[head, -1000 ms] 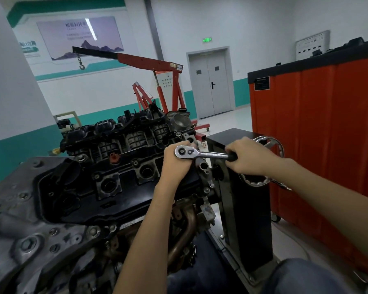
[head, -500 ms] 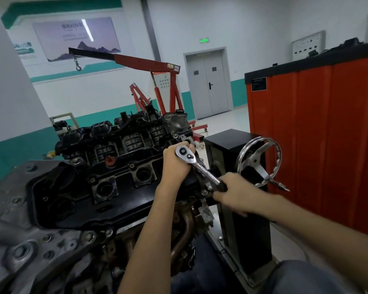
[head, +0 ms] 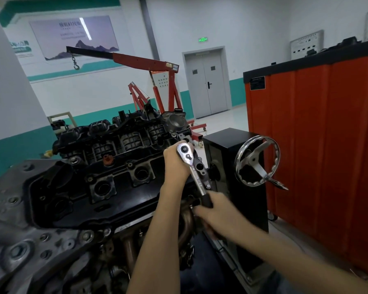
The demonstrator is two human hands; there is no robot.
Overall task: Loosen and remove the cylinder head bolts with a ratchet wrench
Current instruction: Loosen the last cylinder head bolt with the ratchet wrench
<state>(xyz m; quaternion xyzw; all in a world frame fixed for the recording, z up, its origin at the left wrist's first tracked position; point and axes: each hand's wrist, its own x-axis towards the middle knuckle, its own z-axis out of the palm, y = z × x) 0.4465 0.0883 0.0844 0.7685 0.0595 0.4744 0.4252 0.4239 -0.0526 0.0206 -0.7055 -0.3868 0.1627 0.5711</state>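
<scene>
My left hand (head: 174, 164) curls tight just beneath the round head of the chrome ratchet wrench with a black grip (head: 194, 169), with the forearm straight below it. My right hand (head: 219, 211) wraps the wrench's grip end, its arm stretched out behind.

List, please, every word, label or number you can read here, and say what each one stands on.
No text here is sharp enough to quote.
Green lit sign above the double door: blurred, unreadable.
Wall poster: dark characters along its top, too blurred.
Green wall sign at far left: unreadable.
Black plate on the red cabinet: too small.
Ratchet wrench: no legible marking.
</scene>
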